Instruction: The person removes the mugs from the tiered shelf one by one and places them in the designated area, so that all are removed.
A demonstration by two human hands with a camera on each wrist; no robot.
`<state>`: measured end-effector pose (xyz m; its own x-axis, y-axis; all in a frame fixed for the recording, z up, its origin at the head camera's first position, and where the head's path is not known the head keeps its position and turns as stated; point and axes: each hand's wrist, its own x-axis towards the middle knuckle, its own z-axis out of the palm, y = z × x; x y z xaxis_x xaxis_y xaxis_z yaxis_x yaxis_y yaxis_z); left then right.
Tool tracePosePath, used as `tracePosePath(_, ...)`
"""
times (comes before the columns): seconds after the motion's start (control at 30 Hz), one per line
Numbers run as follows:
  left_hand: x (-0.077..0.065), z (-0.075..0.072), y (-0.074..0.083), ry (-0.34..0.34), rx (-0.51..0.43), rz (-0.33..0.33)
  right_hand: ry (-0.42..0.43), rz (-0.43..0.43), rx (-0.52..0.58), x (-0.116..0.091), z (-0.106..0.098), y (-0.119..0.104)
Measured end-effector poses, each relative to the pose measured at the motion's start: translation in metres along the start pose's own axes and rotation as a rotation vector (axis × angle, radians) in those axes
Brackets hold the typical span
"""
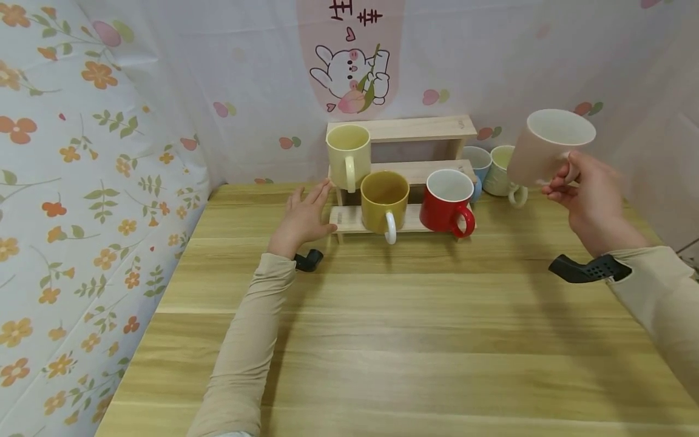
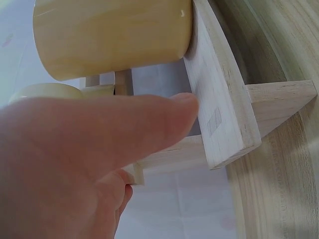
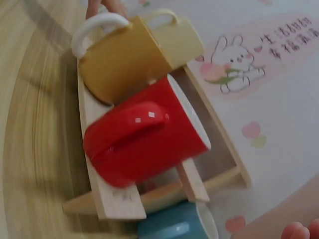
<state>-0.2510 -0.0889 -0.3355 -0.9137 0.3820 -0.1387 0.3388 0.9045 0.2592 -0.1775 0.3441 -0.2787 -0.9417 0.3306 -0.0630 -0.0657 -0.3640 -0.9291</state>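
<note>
My right hand (image 1: 592, 197) holds a pale pink mug (image 1: 535, 155) by its handle, in the air right of a small wooden tiered rack (image 1: 406, 129). My left hand (image 1: 303, 221) rests at the rack's left end with its fingers extended. In the left wrist view, the straight thumb (image 2: 149, 122) touches the lowest step. A mustard mug (image 1: 382, 209) with a white handle and a red mug (image 1: 439, 209) stand on that step. The pale yellow mug (image 1: 340, 167) sits one step higher, at the left.
Behind the raised mug, a blue mug (image 1: 477, 159) and a pale green embossed mug (image 1: 497, 176) stand on the wooden table (image 1: 382, 352), right of the rack. A printed cloth (image 1: 246, 73) hangs behind, and a floral cloth (image 1: 82, 230) hangs at the left.
</note>
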Motion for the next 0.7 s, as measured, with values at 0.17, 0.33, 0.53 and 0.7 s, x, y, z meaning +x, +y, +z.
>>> tracePosePath(0.17, -0.001, 0.001, -0.002, 0.003, 0.005, -0.005, 0.067, -0.001, 0.017, 0.007, -0.016, 0.002)
tracePosePath(0.33, -0.001, 0.003, -0.002, 0.001, 0.015, 0.009, 0.125, -0.022, 0.019, 0.012, -0.036, 0.009)
tracePosePath(0.53, 0.001, 0.003, -0.002, 0.011, 0.017, 0.010, 0.266, 0.013, 0.049, 0.024, -0.052, 0.016)
tracePosePath(0.7, 0.001, 0.001, -0.003, 0.012, 0.023, 0.009, 0.312, 0.074, 0.029, 0.035, -0.061, 0.022)
